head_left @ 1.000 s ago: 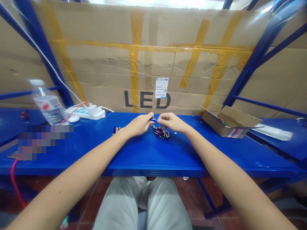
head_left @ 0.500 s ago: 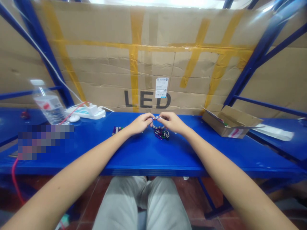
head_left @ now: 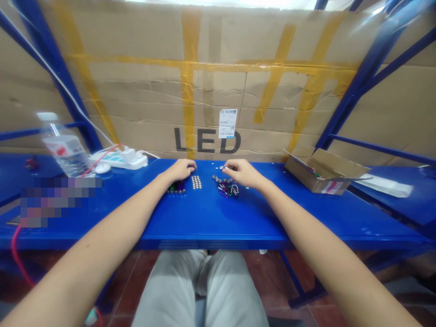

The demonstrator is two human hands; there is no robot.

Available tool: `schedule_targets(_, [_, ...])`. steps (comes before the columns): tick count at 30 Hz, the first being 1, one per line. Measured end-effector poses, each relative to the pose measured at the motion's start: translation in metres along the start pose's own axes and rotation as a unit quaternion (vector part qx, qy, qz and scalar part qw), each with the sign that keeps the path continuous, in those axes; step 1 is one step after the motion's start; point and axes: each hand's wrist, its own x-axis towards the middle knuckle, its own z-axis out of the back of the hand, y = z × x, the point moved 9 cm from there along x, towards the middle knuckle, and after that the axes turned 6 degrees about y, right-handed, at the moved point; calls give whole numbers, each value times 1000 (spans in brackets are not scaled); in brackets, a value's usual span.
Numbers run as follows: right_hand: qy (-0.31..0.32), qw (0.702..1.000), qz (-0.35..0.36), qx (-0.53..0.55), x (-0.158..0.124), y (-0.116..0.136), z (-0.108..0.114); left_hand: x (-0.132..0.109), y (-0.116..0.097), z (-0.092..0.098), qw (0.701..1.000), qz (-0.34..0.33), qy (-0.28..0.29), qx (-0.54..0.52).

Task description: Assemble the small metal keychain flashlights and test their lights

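Note:
My left hand (head_left: 181,170) rests curled over a row of small coloured cylinders (head_left: 175,187) lying side by side on the blue bench (head_left: 211,218). What its fingers hold is hidden. My right hand (head_left: 239,173) is pinched on a small silver piece (head_left: 223,168) just above a heap of coloured carabiner clips (head_left: 228,188). Between the hands lies a tight cluster of small silver round pieces (head_left: 195,182).
A plastic water bottle (head_left: 63,147) and a white power strip (head_left: 117,159) with cables stand at the back left. An open cardboard box (head_left: 322,171) sits at the back right. A taped cardboard wall marked LED (head_left: 204,91) closes off the far side.
My hands were together, pinching a small item between them. Now the left hand has moved left onto the row of cylinders, and the silver cluster shows between the hands.

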Motion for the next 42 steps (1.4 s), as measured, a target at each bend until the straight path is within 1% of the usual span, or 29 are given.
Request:
schedule_targets(4, [4, 1000, 2, -6, 0, 0, 0, 5, -13, -10, 996, -56, 32, 64])
schedule_targets(9, [9, 1000, -2, -7, 0, -1, -1, 6, -34, -12, 983, -135, 40, 119])
schedule_targets(11, [8, 1000, 0, -9, 0, -1, -1, 6, -39, -12, 980, -148, 40, 126])
schedule_targets(13, [9, 1000, 1, -9, 0, -1, -1, 6, -40, -11, 981, -144, 37, 128])
schedule_targets(17, [12, 1000, -2, -8, 0, -1, -1, 7, -32, -8, 984, -119, 34, 124])
schedule_targets(24, [17, 1000, -4, -10, 0, -1, -1, 7, -21, -7, 985, -98, 62, 127])
schedule_targets(29, [18, 1000, -4, -15, 0, -1, 0, 5, -16, -4, 988, -85, 68, 108])
schedule_targets(37, [11, 1000, 2, -18, -1, 2, 1, 2, -9, 4, 990, -66, 66, 106])
schedule_targets(40, [4, 1000, 8, -14, -1, 3, 3, -1, -4, 11, 994, -42, 46, 90])
schedule_targets(42, [2, 1000, 9, -11, -1, 3, 4, -4, 0, 20, 998, -14, 2, 63])
